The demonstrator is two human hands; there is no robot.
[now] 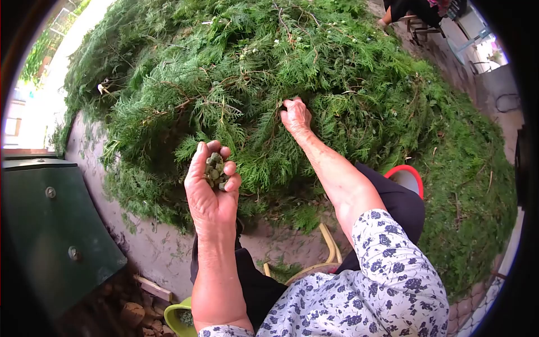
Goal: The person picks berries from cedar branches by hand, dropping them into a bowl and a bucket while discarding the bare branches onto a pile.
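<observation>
My left hand (210, 182) is cupped upward, its fingers curled round a handful of small grey-green cones (215, 170). Beyond it, my right hand (296, 116) reaches into a large heap of green conifer branches (252, 95). The fingers of that hand are bent and pressed together among the sprigs, and whatever they pinch is hidden by foliage. Flat, scaly green sprays surround both hands, with a few brown twigs showing between them.
A lime-green bucket (178, 317) with small pale-green pieces stands at lower left, beside firewood (133, 314). A dark green metal panel (56, 224) is at left. A red-rimmed white container (407, 178) sits by my right knee. Another person (415, 11) sits at upper right.
</observation>
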